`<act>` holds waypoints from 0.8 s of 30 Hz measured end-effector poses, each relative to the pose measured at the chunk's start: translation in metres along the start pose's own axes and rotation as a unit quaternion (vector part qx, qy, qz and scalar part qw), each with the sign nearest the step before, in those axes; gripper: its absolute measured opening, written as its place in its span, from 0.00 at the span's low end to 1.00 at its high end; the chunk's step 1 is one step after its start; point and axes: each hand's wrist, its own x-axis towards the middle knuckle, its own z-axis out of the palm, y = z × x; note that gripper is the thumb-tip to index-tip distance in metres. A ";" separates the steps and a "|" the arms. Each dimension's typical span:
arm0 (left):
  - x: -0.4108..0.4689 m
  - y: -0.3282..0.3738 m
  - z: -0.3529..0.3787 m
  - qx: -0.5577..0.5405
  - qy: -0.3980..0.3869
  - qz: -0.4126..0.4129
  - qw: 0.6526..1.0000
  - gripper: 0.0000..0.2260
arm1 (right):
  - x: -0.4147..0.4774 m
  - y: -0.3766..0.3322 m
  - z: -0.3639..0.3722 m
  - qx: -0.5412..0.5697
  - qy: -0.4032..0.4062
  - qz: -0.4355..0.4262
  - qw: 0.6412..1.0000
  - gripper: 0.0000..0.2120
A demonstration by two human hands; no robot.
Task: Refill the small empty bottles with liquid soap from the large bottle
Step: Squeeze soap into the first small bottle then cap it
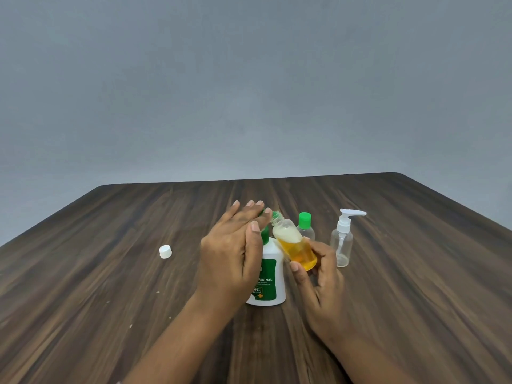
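My right hand grips a small clear bottle, tilted left, its neck uncapped. It holds orange liquid soap with white foam above. My left hand is raised in front of the large white soap bottle, which has a green label and green top. Its fingers are nearly straight, and its fingertips hold a small green cap right beside the tilted bottle's neck. Most of the cap is hidden. Behind stand an empty small bottle with a green cap and an empty clear pump bottle.
A loose white cap lies on the dark wooden table to the left of my hands. A few pale specks dot the table's left front. A plain grey wall rises behind the table's far edge.
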 end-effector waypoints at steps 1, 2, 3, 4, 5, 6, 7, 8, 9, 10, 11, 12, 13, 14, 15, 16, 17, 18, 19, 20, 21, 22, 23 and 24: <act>0.003 0.001 -0.001 0.004 -0.003 0.002 1.000 0.19 | 0.000 0.000 0.000 0.002 0.001 0.001 1.000 0.14; 0.005 0.001 -0.002 0.007 -0.005 0.003 1.000 0.19 | 0.001 0.000 0.001 0.004 0.003 0.002 1.000 0.14; 0.008 0.001 -0.002 0.010 -0.007 0.004 1.000 0.19 | 0.001 0.000 0.001 0.007 0.006 0.000 1.000 0.14; 0.010 0.001 -0.003 0.014 -0.010 0.005 1.000 0.19 | 0.002 0.000 0.001 0.009 0.009 -0.003 1.000 0.14; 0.011 0.002 -0.003 0.018 -0.013 0.006 1.000 0.19 | 0.002 0.000 0.002 0.012 0.011 -0.004 1.000 0.14; 0.012 0.001 -0.003 0.021 -0.015 0.006 1.000 0.19 | 0.002 -0.001 0.002 0.016 0.012 -0.003 1.000 0.14; 0.012 0.001 -0.002 0.022 -0.015 0.005 1.000 0.19 | 0.003 -0.001 0.002 0.017 0.012 -0.002 1.000 0.14; 0.011 0.001 -0.002 0.020 -0.013 0.003 1.000 0.19 | 0.003 -0.001 0.002 0.016 0.011 -0.002 1.000 0.14; 0.008 0.001 -0.001 0.018 -0.009 0.001 1.000 0.19 | 0.002 0.000 0.002 0.013 0.009 -0.003 1.000 0.14; 0.004 0.000 0.000 0.015 -0.004 0.000 1.000 0.19 | 0.002 0.000 0.002 0.009 0.007 -0.002 1.000 0.13; 0.000 -0.001 0.001 0.014 0.000 0.001 1.000 0.19 | 0.002 0.000 0.001 0.005 0.005 -0.002 1.000 0.13; -0.003 -0.002 0.002 0.012 0.002 0.002 1.000 0.19 | 0.001 0.000 0.000 0.002 0.004 -0.001 1.000 0.12; -0.006 -0.003 0.002 0.010 0.003 0.004 1.000 0.19 | 0.001 0.000 -0.001 0.000 0.000 -0.001 1.000 0.12; -0.008 -0.004 0.003 0.007 0.003 0.005 1.000 0.19 | 0.000 0.000 -0.002 -0.001 -0.003 -0.001 1.000 0.12; -0.009 -0.004 0.004 0.006 0.005 0.006 1.000 0.19 | -0.001 -0.001 -0.003 -0.002 -0.006 -0.001 1.000 0.13; -0.009 -0.004 0.004 0.007 0.007 0.006 1.000 0.19 | -0.001 -0.002 -0.003 -0.004 -0.008 0.000 1.000 0.13; -0.009 -0.004 0.004 0.007 0.009 0.004 1.000 0.19 | -0.001 -0.002 -0.003 -0.007 -0.009 0.000 1.000 0.13; -0.009 -0.004 0.004 0.007 0.010 0.003 1.000 0.19 | 0.000 -0.003 -0.003 -0.010 -0.008 -0.002 1.000 0.13; -0.009 -0.003 0.004 0.007 0.011 0.002 1.000 0.19 | 0.000 -0.003 -0.003 -0.010 -0.007 -0.002 1.000 0.13; -0.009 -0.002 0.004 0.007 0.009 0.002 1.000 0.19 | 0.000 -0.003 -0.002 -0.009 -0.007 0.000 1.000 0.13; -0.008 -0.001 0.003 0.006 0.007 0.000 1.000 0.20 | 0.000 -0.003 -0.002 -0.005 -0.006 0.002 1.000 0.13; -0.007 0.000 0.003 0.006 0.006 -0.003 1.000 0.20 | 0.001 -0.003 -0.001 -0.002 -0.005 0.002 1.000 0.13; -0.006 0.002 0.003 0.008 0.005 -0.007 1.000 0.20 | 0.001 -0.003 -0.001 -0.001 -0.003 0.002 1.000 0.13; -0.004 0.003 0.002 0.012 0.005 -0.008 1.000 0.20 | 0.001 -0.003 -0.001 0.001 0.001 0.000 1.000 0.13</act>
